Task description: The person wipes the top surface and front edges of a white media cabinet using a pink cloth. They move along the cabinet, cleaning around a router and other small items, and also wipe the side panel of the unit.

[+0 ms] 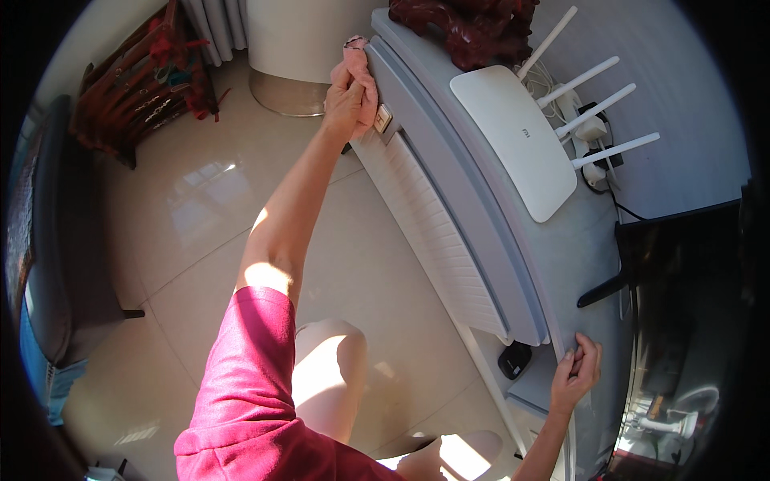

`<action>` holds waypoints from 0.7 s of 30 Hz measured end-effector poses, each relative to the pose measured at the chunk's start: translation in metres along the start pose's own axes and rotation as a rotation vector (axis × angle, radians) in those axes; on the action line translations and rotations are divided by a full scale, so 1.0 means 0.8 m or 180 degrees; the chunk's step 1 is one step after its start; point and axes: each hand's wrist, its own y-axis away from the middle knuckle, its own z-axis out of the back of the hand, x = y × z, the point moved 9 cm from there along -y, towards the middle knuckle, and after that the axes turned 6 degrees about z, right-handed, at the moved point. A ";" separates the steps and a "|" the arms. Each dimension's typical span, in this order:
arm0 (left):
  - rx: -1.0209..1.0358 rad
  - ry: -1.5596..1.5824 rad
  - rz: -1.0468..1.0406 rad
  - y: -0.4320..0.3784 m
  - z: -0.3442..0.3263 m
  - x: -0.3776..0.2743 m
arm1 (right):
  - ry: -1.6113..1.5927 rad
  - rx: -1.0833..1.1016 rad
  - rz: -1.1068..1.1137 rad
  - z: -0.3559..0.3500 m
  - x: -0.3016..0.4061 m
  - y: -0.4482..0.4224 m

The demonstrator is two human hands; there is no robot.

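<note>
Bunched in my left hand [344, 107] is a pink cloth [364, 90], pressed against the far end of a grey and white TV cabinet's front [445, 174]. Close beside the cloth, a small metal-coloured fitting [383, 118] sits on the cabinet face. My right hand [577, 373] rests at the near edge of the cabinet top, its fingers curled and holding nothing that shows. Just left of that hand, a black device [514, 359] lies in an open compartment.
On the cabinet top stand a white Mi router [514, 141] with several antennas, a dark red carved ornament [466, 30], power plugs with cables [592, 129] and a television [686, 288]. A white cylinder [295, 45], a wooden rack [144, 90] and a dark chair [78, 240] stand on the tiled floor.
</note>
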 end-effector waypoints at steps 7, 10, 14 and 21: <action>-0.0554 -0.0197 0.0640 0.009 -0.002 -0.004 | 0.0077 0.0016 -0.0126 0.001 0.000 0.001; -0.0875 -0.0040 0.0943 0.013 -0.005 -0.012 | 0.0104 0.0028 -0.0121 0.002 -0.001 0.001; -0.0518 0.0460 0.0668 -0.008 0.010 0.003 | 0.0090 -0.0010 -0.0099 0.000 0.002 -0.002; 0.0253 0.0581 0.0312 0.011 -0.004 0.010 | 0.0189 -0.0024 -0.0079 0.000 0.001 -0.001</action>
